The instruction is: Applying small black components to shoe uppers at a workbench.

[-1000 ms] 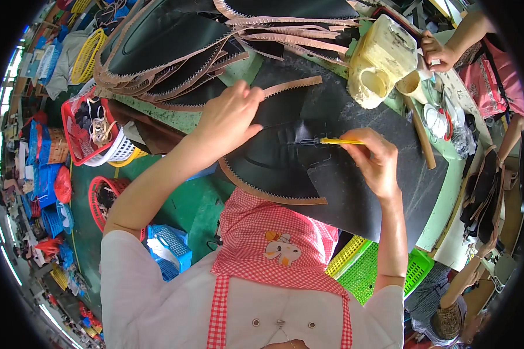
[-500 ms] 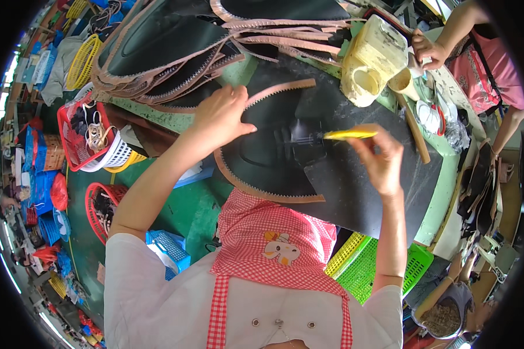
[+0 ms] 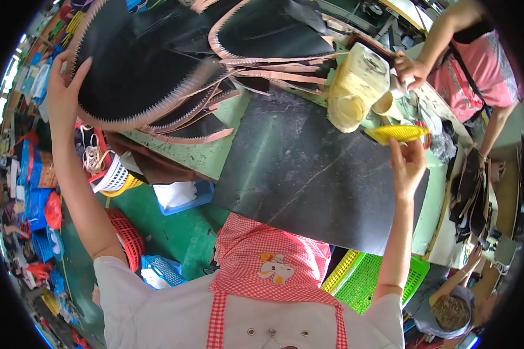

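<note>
My left hand (image 3: 66, 87) reaches up at the far left, thumb over and fingers behind the edge of a large black leather-like piece (image 3: 140, 64) with a zigzag-cut tan border. That piece lies over or just above a stack of similar black pieces (image 3: 195, 129); whether it touches them I cannot tell. Over at the right, my right hand (image 3: 408, 166) pinches a flat yellow spreader-like tool (image 3: 398, 134) with a textured surface. It is held above the black work board (image 3: 308, 168), near a yellowish plastic container (image 3: 359, 81) with a crusted opening.
Beside the container lie a cup-like vessel (image 3: 385, 106) and crumpled clear plastic (image 3: 443, 148). Another person's hand (image 3: 412, 70) is at the far table edge. Below stand a green basket (image 3: 363, 285), a red basket (image 3: 128, 235) and a blue tray (image 3: 192, 198). More black pieces hang at right.
The black piece that lay on the board has left it; my left hand has moved far left, to a piece over the stack. My right hand has moved right with the yellow tool.
</note>
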`<state>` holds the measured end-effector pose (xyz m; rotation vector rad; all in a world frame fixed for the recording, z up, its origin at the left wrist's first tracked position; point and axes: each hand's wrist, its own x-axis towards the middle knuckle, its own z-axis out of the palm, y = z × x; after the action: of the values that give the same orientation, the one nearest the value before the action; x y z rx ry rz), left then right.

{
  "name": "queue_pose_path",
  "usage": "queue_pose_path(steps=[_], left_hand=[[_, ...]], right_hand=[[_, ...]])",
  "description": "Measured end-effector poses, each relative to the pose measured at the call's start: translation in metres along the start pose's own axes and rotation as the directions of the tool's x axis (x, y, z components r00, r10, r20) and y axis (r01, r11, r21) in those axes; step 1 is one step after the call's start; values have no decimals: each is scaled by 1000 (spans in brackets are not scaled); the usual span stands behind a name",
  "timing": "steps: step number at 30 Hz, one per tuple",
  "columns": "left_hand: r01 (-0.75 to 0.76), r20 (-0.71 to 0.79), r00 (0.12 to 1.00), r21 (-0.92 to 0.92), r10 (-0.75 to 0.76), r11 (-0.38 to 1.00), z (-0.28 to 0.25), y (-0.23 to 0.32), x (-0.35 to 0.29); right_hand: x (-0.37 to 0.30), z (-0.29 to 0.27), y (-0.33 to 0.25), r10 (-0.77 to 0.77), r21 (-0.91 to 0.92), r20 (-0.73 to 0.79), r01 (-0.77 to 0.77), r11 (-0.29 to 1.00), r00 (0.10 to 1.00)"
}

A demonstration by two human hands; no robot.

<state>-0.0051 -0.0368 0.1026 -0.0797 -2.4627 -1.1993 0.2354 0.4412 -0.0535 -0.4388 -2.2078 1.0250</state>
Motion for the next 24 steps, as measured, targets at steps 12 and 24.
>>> queue_pose_path(steps=[12,24], left_hand=[[-705,321,573,-277,754,653,91,15,-87],[-529,543,390,-529,744,664,157,26,-122]], right_hand=[[54,53,-10,-89,-301,32,94,949,996],[115,5,92,692,46,346,-748,662,634]])
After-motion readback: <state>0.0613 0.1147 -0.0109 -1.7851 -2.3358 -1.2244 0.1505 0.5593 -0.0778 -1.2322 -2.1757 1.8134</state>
